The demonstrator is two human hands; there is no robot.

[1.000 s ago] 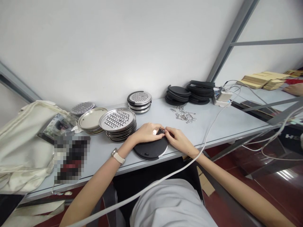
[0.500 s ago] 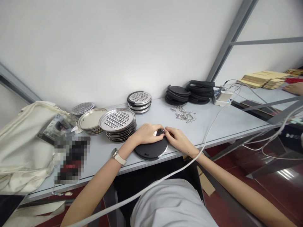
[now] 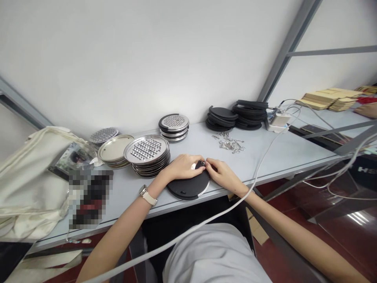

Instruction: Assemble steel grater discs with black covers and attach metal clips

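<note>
A round black disc with a silver metal edge and a small dark slot lies flat near the table's front edge. My left hand rests over its far left part, closed on it, thumb on top and fingers bent round the rim. My right hand is closed in a pinch at the far right rim. A small metal clip shows between the fingertips of both hands, mostly hidden. Beyond my right hand lies a loose pile of similar small metal clips.
Left of my hands stand a stack of round metal graters and a stack of plain metal discs. Black-rimmed graters and black round covers line the wall. A white cable crosses before my right forearm.
Both hands stay at the far rim of the black disc with the clip between their fingertips. Only slight finger movement shows.
</note>
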